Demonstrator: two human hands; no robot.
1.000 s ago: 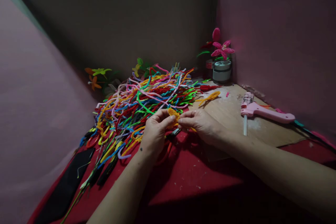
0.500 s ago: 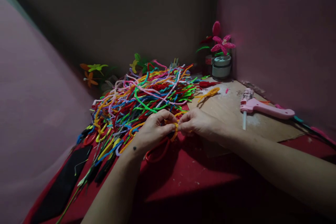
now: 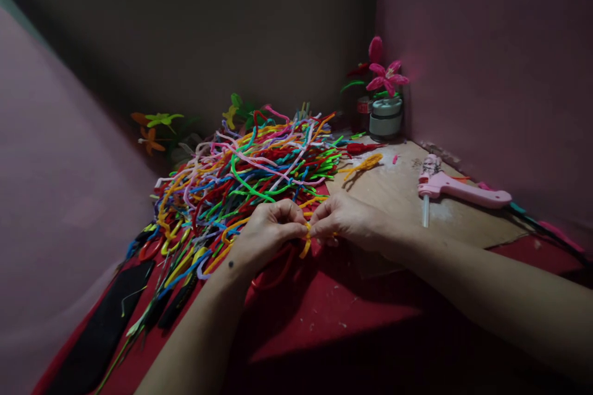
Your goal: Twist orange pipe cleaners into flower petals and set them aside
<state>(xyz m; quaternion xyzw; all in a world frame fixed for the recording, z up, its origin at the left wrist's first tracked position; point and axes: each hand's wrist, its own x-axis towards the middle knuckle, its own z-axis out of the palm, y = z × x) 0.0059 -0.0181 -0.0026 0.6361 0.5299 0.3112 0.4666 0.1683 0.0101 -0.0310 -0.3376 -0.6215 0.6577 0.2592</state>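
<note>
An orange pipe cleaner (image 3: 306, 249) is pinched between my two hands, its short bent end hanging below the fingertips. My left hand (image 3: 273, 225) grips it from the left, thumb and forefinger together. From the right, my right hand (image 3: 340, 220) pinches the same piece, fingertips almost touching the left ones. Fingers hide most of its shape. Red scissor handles (image 3: 273, 284) lie partly under my left hand. Just beyond my hands spreads a large heap of many-coloured pipe cleaners (image 3: 259, 163).
A pink glue gun (image 3: 472, 192) rests on a cardboard sheet (image 3: 398, 179) to the right, near a twisted orange pipe-cleaner piece (image 3: 368, 162). Behind stands a grey pot (image 3: 386, 120) with a pink flower (image 3: 388, 78). A black phone-like slab (image 3: 104, 327) lies on the red cloth (image 3: 324, 315) at left.
My fingers have shifted slightly on the orange pipe cleaner, and its loop below the fingertips now shows as a short hanging end. The whole view has moved a little.
</note>
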